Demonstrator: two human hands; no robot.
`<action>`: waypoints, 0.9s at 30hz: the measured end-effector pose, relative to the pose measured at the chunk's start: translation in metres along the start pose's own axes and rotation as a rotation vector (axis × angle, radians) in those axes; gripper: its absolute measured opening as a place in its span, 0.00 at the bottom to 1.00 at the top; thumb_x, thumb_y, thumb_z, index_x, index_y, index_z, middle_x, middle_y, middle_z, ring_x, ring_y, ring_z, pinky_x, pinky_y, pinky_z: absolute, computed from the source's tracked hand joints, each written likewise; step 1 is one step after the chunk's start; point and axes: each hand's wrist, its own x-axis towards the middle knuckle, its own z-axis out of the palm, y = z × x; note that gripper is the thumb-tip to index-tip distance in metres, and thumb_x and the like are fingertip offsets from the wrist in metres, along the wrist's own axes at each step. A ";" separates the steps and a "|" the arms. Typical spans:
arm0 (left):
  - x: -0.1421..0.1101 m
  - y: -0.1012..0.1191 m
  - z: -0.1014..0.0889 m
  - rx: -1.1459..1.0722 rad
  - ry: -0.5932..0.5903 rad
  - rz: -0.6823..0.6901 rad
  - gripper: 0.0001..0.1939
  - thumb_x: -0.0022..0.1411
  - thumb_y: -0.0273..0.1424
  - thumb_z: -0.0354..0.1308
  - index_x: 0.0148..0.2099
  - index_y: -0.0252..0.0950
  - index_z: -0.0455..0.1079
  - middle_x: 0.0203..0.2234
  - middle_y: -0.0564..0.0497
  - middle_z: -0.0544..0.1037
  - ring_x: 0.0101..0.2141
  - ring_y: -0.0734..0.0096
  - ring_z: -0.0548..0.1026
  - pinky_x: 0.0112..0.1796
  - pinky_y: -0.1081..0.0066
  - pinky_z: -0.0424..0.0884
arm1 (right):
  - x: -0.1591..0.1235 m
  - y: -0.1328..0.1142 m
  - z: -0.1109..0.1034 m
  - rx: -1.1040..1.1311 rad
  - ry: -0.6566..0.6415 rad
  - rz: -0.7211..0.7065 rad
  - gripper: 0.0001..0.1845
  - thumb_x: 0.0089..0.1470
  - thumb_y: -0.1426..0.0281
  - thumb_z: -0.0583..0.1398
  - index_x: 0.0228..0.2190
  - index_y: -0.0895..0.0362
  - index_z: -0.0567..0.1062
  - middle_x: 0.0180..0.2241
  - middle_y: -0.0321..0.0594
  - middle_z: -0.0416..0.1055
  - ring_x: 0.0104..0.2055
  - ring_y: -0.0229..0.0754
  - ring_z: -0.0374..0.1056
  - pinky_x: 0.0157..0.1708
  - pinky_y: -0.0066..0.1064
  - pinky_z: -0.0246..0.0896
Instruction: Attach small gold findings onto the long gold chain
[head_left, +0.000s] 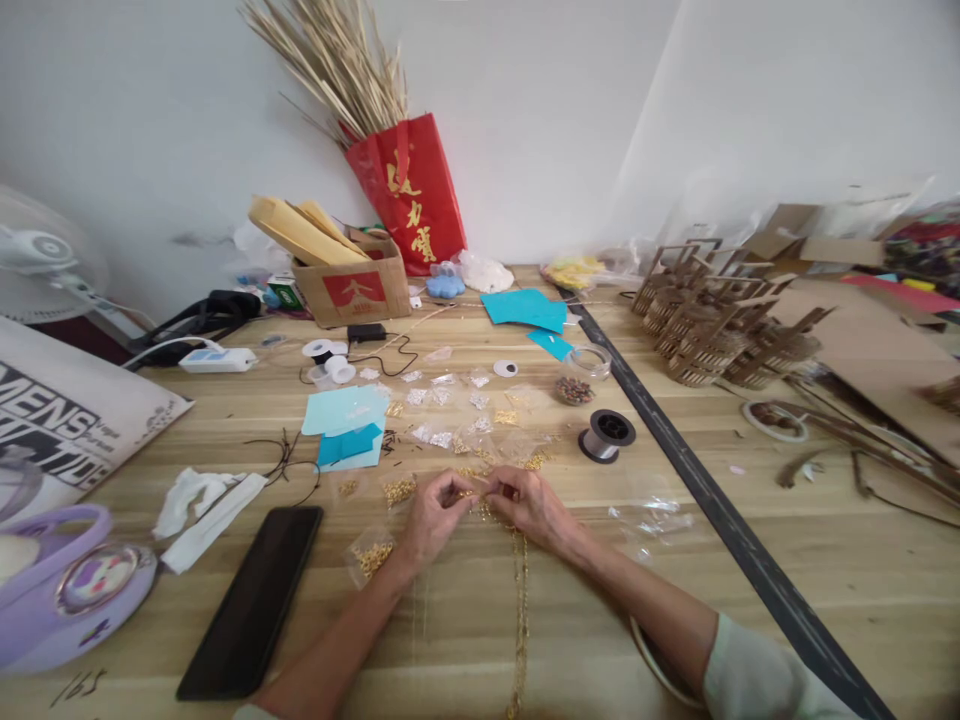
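My left hand and my right hand meet over the middle of the table, thumbs and fingertips pinched close together. From beneath my right fingers a thin gold beaded strand runs down across the wood toward me. Something tiny and golden shows at my left fingertips, too small to name. Near my left wrist lie small clear bags of gold beads, with another bag of beads just above. Beyond my hands are several little bags of silver pieces and more gold pieces.
A spool of wire and a jar of brown beads stand right of centre. A black phone lies at left, near a purple handled item. Blue cards sit behind it. Small woven baskets crowd the right back.
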 end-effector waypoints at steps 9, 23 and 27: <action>0.001 -0.002 0.000 -0.117 -0.027 -0.006 0.11 0.52 0.31 0.60 0.39 0.33 0.70 0.33 0.48 0.77 0.34 0.67 0.74 0.36 0.71 0.68 | 0.003 0.006 0.002 0.233 -0.032 0.027 0.04 0.50 0.73 0.56 0.28 0.59 0.71 0.20 0.30 0.60 0.23 0.32 0.55 0.23 0.23 0.48; 0.001 0.002 0.000 -0.185 -0.046 -0.084 0.23 0.55 0.39 0.59 0.51 0.35 0.63 0.29 0.52 0.73 0.30 0.71 0.72 0.31 0.73 0.68 | 0.007 0.010 0.001 0.490 -0.029 0.092 0.16 0.48 0.66 0.60 0.39 0.59 0.67 0.20 0.29 0.63 0.20 0.31 0.53 0.20 0.23 0.46; 0.001 0.003 0.000 -0.218 -0.011 -0.090 0.23 0.55 0.40 0.59 0.50 0.34 0.63 0.25 0.55 0.69 0.26 0.74 0.69 0.28 0.75 0.67 | 0.008 0.011 0.001 0.469 -0.030 0.084 0.16 0.49 0.63 0.60 0.38 0.59 0.67 0.19 0.27 0.60 0.20 0.31 0.53 0.19 0.23 0.45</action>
